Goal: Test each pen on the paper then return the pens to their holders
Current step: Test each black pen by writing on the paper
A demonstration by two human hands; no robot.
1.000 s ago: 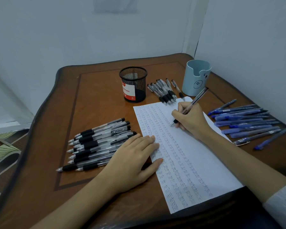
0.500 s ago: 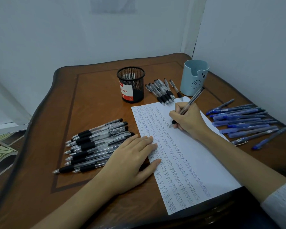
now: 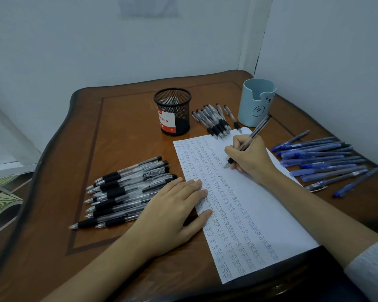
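A white sheet of paper [image 3: 260, 214] covered in columns of the word "test" lies on the wooden table. My right hand [image 3: 251, 158] grips a clear black-grip pen [image 3: 254, 134] with its tip touching the paper's upper part. My left hand [image 3: 172, 212] lies flat, fingers apart, pressing on the paper's left edge. Several black pens [image 3: 127, 190] lie in a pile left of the paper, and several more black pens [image 3: 216, 120] lie above it. Several blue pens [image 3: 321, 160] lie to the right. A black mesh holder [image 3: 172, 112] and a light blue holder [image 3: 255, 101] stand at the back.
The brown wooden table [image 3: 122, 131] sits in a corner, with white walls behind and to the right. Its curved left edge drops to a patterned floor [image 3: 0, 203]. A grey-white sleeve [image 3: 371, 269] covers my right forearm at the lower right.
My right hand has kept the pen tip on the paper with only slight writing motion. The view has shifted a little; my left hand stays in place.
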